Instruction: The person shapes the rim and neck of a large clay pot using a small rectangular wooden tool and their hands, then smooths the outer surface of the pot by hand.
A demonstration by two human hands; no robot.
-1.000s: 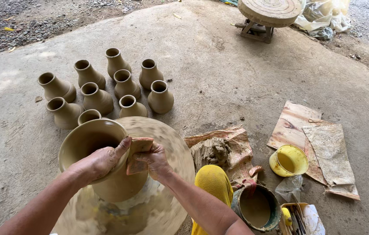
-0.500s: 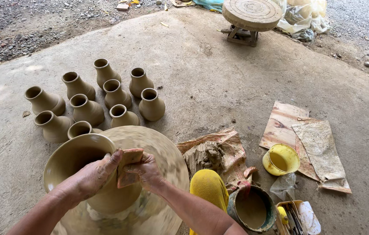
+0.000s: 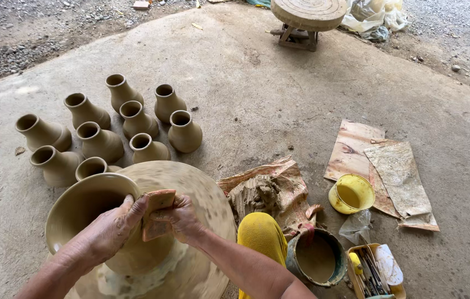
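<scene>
A wide-mouthed wet clay pot stands on a spinning potter's wheel at the bottom left. My left hand cups the pot's right side just under the rim, thumb on the rim. My right hand presses a flat reddish-brown scraper against the pot's outer wall. Both hands are smeared with clay.
Several unfired clay vases stand grouped on the concrete beyond the wheel. A lump of clay on paper, a yellow bowl, a bucket of slip and a tool tray lie to the right. My yellow-clad knee is beside the wheel. A second wheel stands far back.
My view has shifted, so everything sits slightly lower and to the right in the picture. Both hands stay on the pot's side with the scraper; the wheel keeps turning.
</scene>
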